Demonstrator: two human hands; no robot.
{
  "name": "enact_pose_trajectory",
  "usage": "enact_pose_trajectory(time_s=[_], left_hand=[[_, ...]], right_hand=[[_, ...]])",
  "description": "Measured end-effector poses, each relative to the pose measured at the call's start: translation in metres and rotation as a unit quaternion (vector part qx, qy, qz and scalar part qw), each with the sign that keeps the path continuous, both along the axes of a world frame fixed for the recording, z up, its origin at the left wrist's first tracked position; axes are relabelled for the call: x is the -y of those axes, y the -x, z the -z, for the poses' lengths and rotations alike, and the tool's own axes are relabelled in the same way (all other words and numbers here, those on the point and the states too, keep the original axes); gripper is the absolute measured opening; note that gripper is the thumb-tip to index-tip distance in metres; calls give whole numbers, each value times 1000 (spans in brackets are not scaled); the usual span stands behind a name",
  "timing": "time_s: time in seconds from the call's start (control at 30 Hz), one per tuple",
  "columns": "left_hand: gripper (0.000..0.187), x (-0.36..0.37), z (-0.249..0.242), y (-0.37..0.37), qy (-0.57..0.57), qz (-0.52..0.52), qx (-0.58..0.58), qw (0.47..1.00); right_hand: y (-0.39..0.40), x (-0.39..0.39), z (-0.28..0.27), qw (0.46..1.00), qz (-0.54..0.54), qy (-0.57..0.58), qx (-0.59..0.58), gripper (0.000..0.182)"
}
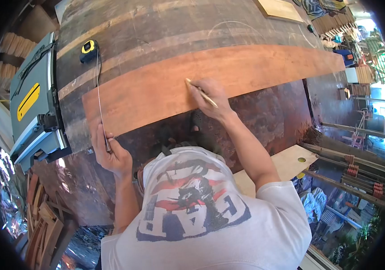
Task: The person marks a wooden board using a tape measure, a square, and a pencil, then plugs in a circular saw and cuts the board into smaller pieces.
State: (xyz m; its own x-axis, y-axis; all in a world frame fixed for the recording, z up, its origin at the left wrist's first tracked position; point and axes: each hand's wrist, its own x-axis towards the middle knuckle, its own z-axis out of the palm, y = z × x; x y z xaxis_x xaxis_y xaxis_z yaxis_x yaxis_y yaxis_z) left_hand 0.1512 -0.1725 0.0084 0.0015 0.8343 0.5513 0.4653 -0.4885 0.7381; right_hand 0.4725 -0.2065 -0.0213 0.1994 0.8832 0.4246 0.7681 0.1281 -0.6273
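- The head view looks from above the wearer, steeply down at the workbench [134,31] and forward toward 12 o'clock.
- It sits close: the shirt [228,243] fills 6 o'clock, nearest the lens; the board [147,90] arcs from 10 to 2 o'clock.
- Its wide, round field bends edges; the bright surroundings [377,121] around 3 o'clock seem farther off, though blur makes that unsure.

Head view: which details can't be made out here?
All in the head view:
- Markings on the tape blade: too thin and small.
- Any pencil mark on the long board: too small to tell.
- Part of the pale sheet: hidden by right arm and shirt.
- Small board: cut off by top edge.
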Motion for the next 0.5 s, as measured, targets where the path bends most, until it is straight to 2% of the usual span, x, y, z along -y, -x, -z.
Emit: enact_pose_trajectory(time_s=[0.03, 0.13, 0.2, 0.27, 0.3, 0.33, 0.37, 0.4, 0.43, 0.47, 0.5], left_hand=[[47, -2, -1, -3, -6, 4, -3, 1000], [48, -2, -4, -5, -27, -1, -15, 1000], [49, -3, -2, -10, -25, 19, -30, 999], [50, 1, 1, -21, -3, 64, -51, 997], [52, 5, -2, -30, 4, 91, -60, 994], [54, 8, -7, -46, 7, 121, -64, 991], [56, 10, -12, -67, 8, 153, -66, 986], [59, 14, -19, -93, -8, 194, -76, 978], [61, 21, -29, -121, -23, 229, -90, 969], [64, 29, -35, -146, -37, 259, -110, 959], [66, 41, -34, -168, -18, 300, -107, 948]], right_hand=[[-8, 0, -1, 999, -42, 16, 1, 8], [-19, 35, -18, 997, 15, 64, -47, 7], [-17, 51, -43, 988, 44, 75, -127, 6], [-18, 66, -72, 982, 60, 54, -168, 8], [-21, 74, -72, 991, 21, -6, -135, 16], [-15, 86, -73, 988, 21, 12, -150, 23], [-6, 98, -66, 966, 24, 36, -254, 26], [-3, 104, -57, 976, 13, 52, -209, 26], [3, 110, -61, 954, 23, 123, -271, 26], [4, 115, -52, 927, 3, 119, -355, 29], [-2, 121, -57, 910, 6, 144, -389, 29]])
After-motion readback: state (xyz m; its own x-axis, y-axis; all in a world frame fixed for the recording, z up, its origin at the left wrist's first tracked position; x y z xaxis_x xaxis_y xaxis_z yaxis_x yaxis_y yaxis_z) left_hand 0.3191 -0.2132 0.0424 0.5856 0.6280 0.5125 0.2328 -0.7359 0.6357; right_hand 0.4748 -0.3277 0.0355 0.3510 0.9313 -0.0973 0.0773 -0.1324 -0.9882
